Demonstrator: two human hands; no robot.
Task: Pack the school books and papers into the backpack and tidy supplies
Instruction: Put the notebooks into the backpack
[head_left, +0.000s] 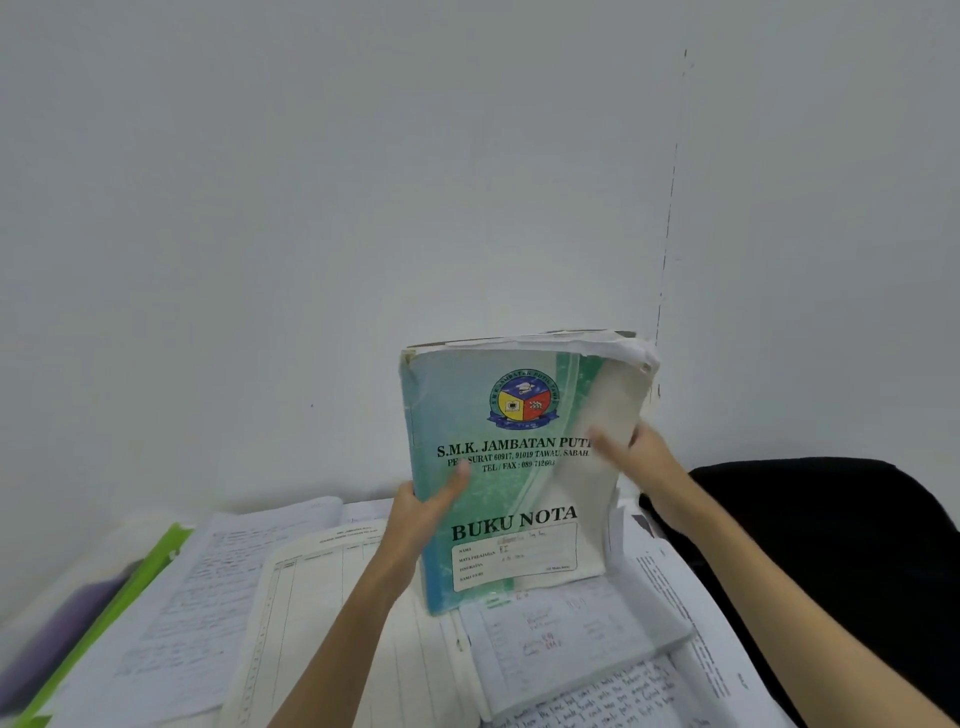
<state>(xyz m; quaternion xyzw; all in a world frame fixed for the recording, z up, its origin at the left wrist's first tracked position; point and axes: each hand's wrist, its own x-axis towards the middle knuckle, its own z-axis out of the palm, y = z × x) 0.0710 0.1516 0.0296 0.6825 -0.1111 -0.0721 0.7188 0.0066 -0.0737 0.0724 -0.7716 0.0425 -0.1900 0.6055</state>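
Observation:
A thick green notebook (498, 467) marked "BUKU NOTA" stands upright above the table, its cover facing me. My left hand (426, 514) grips its left spine edge, thumb across the cover. My right hand (631, 452) holds the right edge, where the cover curls back and white pages show. The black backpack (810, 551) lies at the right, beside the papers.
Loose handwritten sheets and open exercise books (311, 597) cover the table below the notebook. A green folder (130, 587) with something purple lies at the far left. A plain white wall stands close behind.

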